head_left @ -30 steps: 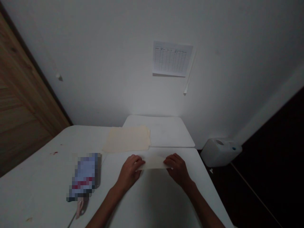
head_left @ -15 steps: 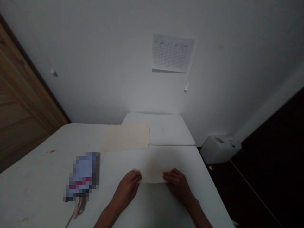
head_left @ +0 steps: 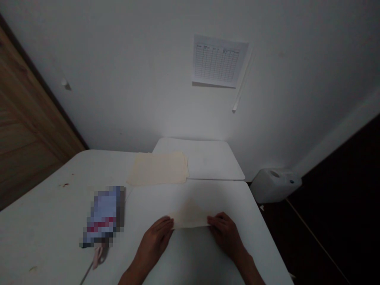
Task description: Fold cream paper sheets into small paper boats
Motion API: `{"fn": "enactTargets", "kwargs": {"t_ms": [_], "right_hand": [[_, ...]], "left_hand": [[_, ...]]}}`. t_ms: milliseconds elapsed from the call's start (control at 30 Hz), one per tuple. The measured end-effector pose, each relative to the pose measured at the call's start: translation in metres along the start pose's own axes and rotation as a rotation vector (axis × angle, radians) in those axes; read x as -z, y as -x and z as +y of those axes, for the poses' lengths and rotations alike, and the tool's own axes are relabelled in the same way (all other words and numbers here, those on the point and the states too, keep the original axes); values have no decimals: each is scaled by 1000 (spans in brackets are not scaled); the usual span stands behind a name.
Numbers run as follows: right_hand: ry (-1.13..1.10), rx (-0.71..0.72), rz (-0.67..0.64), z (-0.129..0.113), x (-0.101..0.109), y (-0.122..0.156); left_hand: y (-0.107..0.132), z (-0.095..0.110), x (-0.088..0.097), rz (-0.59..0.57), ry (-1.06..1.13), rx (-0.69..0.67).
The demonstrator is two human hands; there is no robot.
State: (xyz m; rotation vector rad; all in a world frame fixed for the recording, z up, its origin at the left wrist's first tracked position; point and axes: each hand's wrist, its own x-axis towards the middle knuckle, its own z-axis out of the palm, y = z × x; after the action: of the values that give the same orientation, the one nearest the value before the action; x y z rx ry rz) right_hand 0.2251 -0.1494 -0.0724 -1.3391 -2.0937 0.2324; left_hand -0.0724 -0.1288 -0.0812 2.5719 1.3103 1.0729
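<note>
Head view: a white counter (head_left: 44, 213) is carrying a cream paper stack (head_left: 157, 168) along its far edge, while the left hand (head_left: 152, 247) and right hand (head_left: 226, 236) are holding a cream paper sheet (head_left: 190, 215) flat near the counter's near edge, fingers (head_left: 164, 225) closed on its two ends.

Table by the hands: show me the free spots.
Bare tabletop lies left of the pixelated packet and between the cream paper sheets and the folded paper. The far table section has room right of the sheets. Crowded: left hand and right hand.
</note>
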Motion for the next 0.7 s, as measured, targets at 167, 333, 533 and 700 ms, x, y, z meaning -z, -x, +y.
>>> {"fn": "enactTargets", "kwargs": {"t_ms": [167, 333, 533, 700], "right_hand": [[-38, -162, 51, -1, -3, -8], [-97, -289, 109, 5, -10, -16], [-130, -372, 148, 7, -17, -19], [-107, -381, 155, 8, -22, -20]], "left_hand": [[-11, 5, -2, 20, 89, 179], [-23, 2, -13, 16, 57, 288], [-33, 3, -17, 11, 20, 248], [-37, 5, -15, -13, 32, 231]]}}
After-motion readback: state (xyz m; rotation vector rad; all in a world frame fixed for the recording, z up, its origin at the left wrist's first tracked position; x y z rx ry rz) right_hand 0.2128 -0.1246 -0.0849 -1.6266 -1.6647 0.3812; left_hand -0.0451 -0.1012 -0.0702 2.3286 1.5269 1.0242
